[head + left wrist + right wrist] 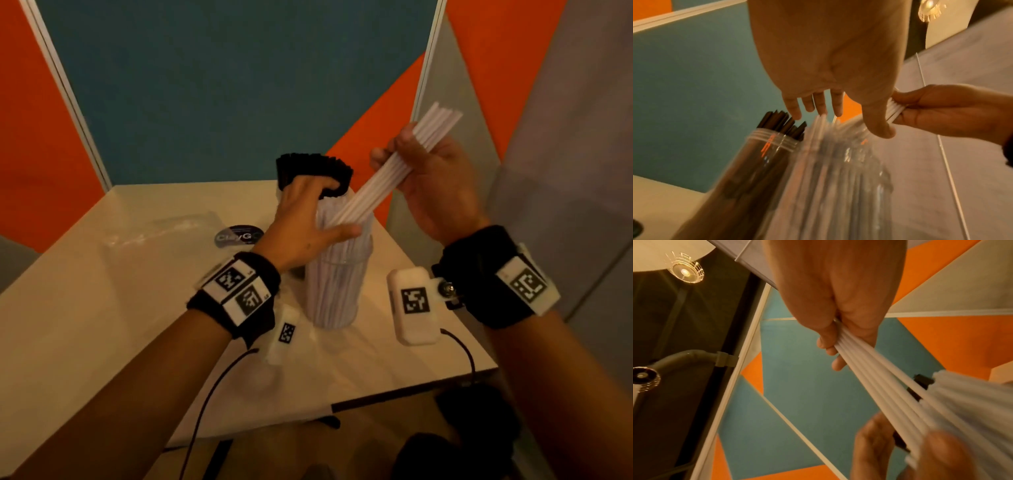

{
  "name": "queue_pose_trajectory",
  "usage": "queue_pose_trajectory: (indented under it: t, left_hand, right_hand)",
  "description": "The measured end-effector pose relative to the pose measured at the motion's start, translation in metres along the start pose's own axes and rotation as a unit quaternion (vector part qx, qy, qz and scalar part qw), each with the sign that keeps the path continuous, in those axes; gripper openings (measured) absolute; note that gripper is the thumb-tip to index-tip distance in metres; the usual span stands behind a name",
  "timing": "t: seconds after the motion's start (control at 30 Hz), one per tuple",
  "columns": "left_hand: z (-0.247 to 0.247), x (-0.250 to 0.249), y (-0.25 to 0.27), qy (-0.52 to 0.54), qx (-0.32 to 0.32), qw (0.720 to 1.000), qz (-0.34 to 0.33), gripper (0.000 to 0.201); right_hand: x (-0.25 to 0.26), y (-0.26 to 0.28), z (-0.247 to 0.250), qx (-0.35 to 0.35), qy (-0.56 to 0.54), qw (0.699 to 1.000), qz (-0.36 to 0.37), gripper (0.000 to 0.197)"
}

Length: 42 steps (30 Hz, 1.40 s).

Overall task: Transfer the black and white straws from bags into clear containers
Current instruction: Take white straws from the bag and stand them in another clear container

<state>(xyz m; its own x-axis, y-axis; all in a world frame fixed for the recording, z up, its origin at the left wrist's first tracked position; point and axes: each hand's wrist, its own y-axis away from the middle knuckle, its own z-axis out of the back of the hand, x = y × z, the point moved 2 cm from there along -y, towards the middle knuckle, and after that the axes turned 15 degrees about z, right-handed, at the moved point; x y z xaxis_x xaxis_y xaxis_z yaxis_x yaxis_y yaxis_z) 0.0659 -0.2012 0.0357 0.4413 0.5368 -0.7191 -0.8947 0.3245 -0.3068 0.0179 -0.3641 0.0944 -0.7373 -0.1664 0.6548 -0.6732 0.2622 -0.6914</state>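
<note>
My right hand (428,178) grips a bundle of white straws (383,174) at a slant. Their lower ends dip into the mouth of a clear container (337,284) that is packed with white straws. In the right wrist view the bundle (879,382) runs from the right hand (838,321) down to the container. My left hand (308,219) lies over the container's top with fingers spread, the thumb against the white straws. Its fingertips (813,108) reach towards the black straws (781,121) standing in a second clear container (756,162) just behind.
An empty clear plastic bag (161,229) lies flat on the white table (102,308) at the back left. A dark round disc with lettering (238,236) sits next to it. Blue and orange partition walls (205,85) close the back; the table's edge runs near the right.
</note>
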Motion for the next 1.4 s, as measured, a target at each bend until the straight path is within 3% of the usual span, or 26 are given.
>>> queue_pose_trajectory:
  t: [0.07,0.2,0.33,0.43,0.57,0.63,0.7,0.77,0.8,0.9,0.97,1.1,1.2,1.3,1.4]
  left_hand:
    - [-0.007,0.012,0.001,-0.010,0.012,1.000,0.017,0.073]
    - [-0.014,0.020,0.002,0.038,0.046,0.997,0.045,0.059]
    - [-0.016,0.025,0.001,0.064,0.060,0.995,0.052,0.056]
    - [-0.018,0.029,0.000,0.091,0.082,0.991,0.059,0.059]
    - [-0.020,0.030,0.001,0.134,0.101,0.983,0.075,0.081]
    - [-0.020,0.031,0.000,0.166,0.107,0.977,0.084,0.091]
    - [-0.020,0.032,0.000,0.186,0.113,0.972,0.089,0.105]
    - [-0.021,0.031,0.000,0.195,0.125,0.969,0.092,0.114]
    - [-0.022,0.031,0.000,0.196,0.131,0.967,0.094,0.115]
    - [-0.024,0.029,0.000,0.206,0.136,0.964,0.095,0.119]
    - [-0.024,0.027,0.000,0.207,0.134,0.965,0.094,0.121]
    - [-0.026,0.021,-0.005,0.213,0.120,0.964,0.101,0.116]
    - [-0.029,0.015,-0.014,0.233,0.105,0.963,0.089,0.101]
    - [-0.033,0.009,-0.017,0.265,0.082,0.957,0.084,0.077]
    - [-0.034,0.006,-0.020,0.294,0.058,0.950,0.083,0.069]
  right_hand:
    - [-0.009,-0.003,0.015,-0.011,0.021,1.000,-0.015,0.006]
    - [-0.024,-0.007,0.026,0.000,0.058,0.997,-0.042,0.007]
    - [-0.036,0.000,0.017,0.069,0.200,0.977,-0.021,0.011]
    - [-0.042,0.013,0.001,0.149,0.280,0.947,-0.049,0.004]
    - [-0.040,0.019,-0.004,0.119,0.302,0.946,0.005,0.057]
    - [-0.038,0.020,-0.008,0.131,0.295,0.946,0.041,0.066]
    - [-0.042,0.023,-0.011,0.194,0.340,0.919,0.045,0.053]
    - [-0.051,0.029,-0.011,0.270,0.413,0.870,0.022,0.037]
    - [-0.055,0.032,-0.008,0.276,0.429,0.860,0.011,0.034]
    - [-0.053,0.036,-0.003,0.182,0.388,0.903,0.031,0.035]
    - [-0.051,0.038,-0.001,0.159,0.373,0.914,0.019,0.048]
    - [-0.063,0.051,0.015,0.149,0.257,0.943,-0.151,0.086]
    - [-0.074,0.055,0.019,0.172,0.257,0.940,-0.145,0.078]
    - [-0.076,0.050,0.012,0.126,0.255,0.951,-0.125,0.057]
    - [-0.073,0.046,0.009,0.083,0.243,0.959,-0.122,0.048]
